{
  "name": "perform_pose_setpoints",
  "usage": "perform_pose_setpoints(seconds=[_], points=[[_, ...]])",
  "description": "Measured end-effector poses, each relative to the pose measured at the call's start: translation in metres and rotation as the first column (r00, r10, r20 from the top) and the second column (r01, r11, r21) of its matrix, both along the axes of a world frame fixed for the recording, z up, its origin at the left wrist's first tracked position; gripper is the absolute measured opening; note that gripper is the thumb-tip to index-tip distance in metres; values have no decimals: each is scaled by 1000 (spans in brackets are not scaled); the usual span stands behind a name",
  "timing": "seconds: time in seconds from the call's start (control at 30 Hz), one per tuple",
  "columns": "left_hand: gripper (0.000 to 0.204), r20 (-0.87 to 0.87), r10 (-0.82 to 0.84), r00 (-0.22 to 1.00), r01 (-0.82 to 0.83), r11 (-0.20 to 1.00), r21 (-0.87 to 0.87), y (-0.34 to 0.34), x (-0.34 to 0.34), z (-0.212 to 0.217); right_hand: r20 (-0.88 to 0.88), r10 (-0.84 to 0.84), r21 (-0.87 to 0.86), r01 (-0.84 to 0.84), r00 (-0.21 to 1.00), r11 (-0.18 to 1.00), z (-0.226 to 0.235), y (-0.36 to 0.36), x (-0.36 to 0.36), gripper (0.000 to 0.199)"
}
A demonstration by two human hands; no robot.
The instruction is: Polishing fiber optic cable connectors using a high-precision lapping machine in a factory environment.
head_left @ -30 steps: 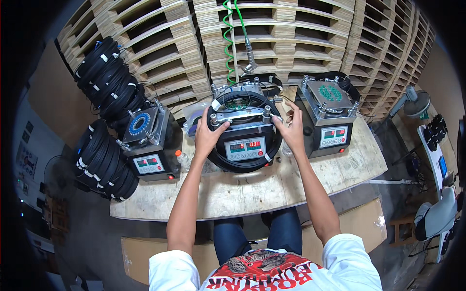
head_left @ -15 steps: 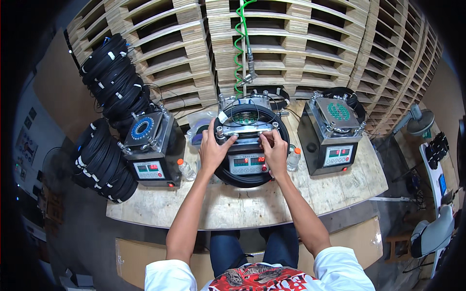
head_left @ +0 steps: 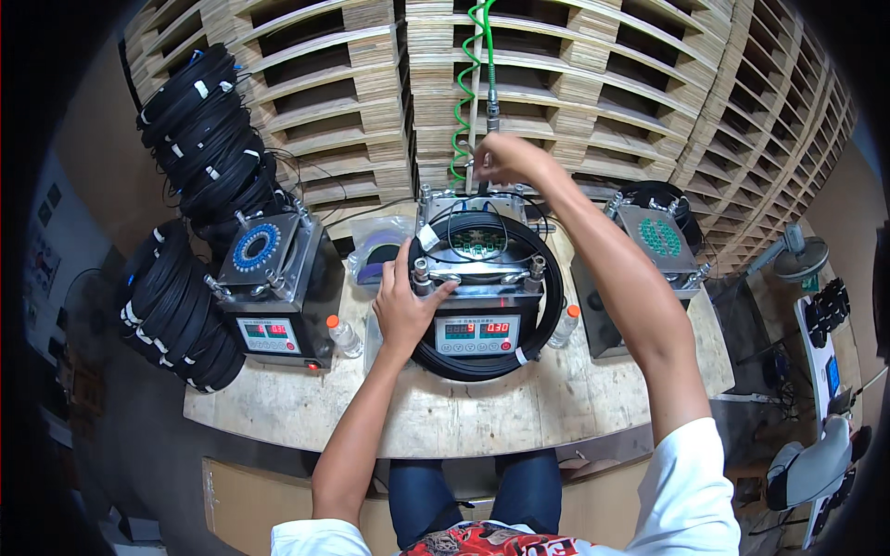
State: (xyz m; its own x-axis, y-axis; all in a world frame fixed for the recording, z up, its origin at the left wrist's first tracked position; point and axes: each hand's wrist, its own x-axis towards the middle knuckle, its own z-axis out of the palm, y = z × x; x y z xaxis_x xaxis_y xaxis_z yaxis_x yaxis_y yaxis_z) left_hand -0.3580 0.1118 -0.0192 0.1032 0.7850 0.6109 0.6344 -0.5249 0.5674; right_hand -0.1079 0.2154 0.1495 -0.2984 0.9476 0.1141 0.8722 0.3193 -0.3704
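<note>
Standing three abreast on the wooden bench (head_left: pixel 306 422) are the box machines; the left hand (head_left: pixel 405 306) presses flat on the middle machine (head_left: pixel 475 306), ringed by one black cable coil (head_left: pixel 547 296); the right hand (head_left: pixel 505 159) pinches shut on the air tool (head_left: pixel 482 148) hanging over its rear edge. Two small bottles (head_left: pixel 344 335) fill the gaps between machines; bare board runs along the front edge.

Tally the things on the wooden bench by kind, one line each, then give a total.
Box machines with red number displays: 3
Small clear bottles with orange caps: 2
Black cable coil around the middle machine: 1
Clear bag beside the left hand: 1
Total: 7
</note>
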Motion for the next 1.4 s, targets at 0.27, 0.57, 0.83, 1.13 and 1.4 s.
perform_pose_setpoints(seconds=[0.27,0.57,0.83,1.13,1.4], points=[[99,-8,2,1000,-2,1000,14,4,-3,-2,359,-29,-635,267,933,725,-28,44,-14,30],[99,3,4,1000,-4,1000,-25,1,-1,1,217,-21,-673,166,976,721,-10,29,-9,21],[100,6,4,1000,-4,999,-41,2,0,-2,-315,-73,-639,-155,946,754,-45,25,42,16],[100,27,-6,1000,6,1000,21,3,1,-3,-285,64,-413,-183,956,892,-58,12,42,23],[100,33,-1,999,3,999,-35,1,0,-1,-309,93,-394,-216,947,893,-62,15,45,26]])
